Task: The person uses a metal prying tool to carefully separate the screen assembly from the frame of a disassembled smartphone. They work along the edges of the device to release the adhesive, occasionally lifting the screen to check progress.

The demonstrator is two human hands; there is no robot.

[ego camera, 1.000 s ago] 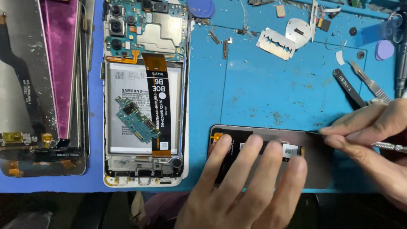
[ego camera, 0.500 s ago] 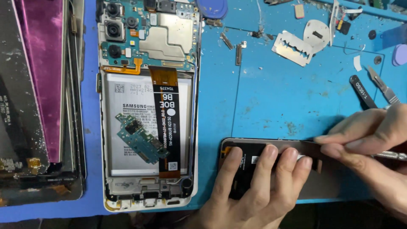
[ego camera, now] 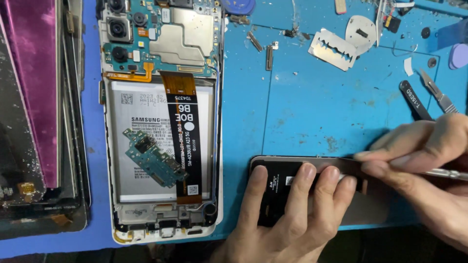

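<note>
The dark screen panel (ego camera: 292, 187) lies flat on the blue mat (ego camera: 317, 112) right under your hands, its long top edge running sideways. Your left hand (ego camera: 287, 219) is spread open on it, four fingers pressing its face down from the near side, holding nothing. Your right hand (ego camera: 424, 170) comes in from the right, thumb and forefinger pinched shut on a thin metal tool (ego camera: 446, 173) whose tip sits at the panel's top edge, just beyond your left fingertips. Just past your right knuckles lie black tweezers (ego camera: 414, 100) and a scalpel (ego camera: 436, 92), side by side and angled. Farther out, well beyond both hands, a razor blade (ego camera: 334, 48) rests on the mat beside a round metal piece (ego camera: 360, 29), with small screws and scraps scattered between them and the top of the mat. To the left of your left hand, near but not touching the panel, the opened phone (ego camera: 161, 117) lies lengthwise, back off, showing its white battery (ego camera: 141, 146), an orange-and-black flex cable (ego camera: 185, 136) laid down over it, a small green board (ego camera: 153, 158) loose on the battery, and cameras and shields at the far end. Farther left still, at the mat's edge, a stack of old screens (ego camera: 34, 107) lies, the top one purple and cracked.
</note>
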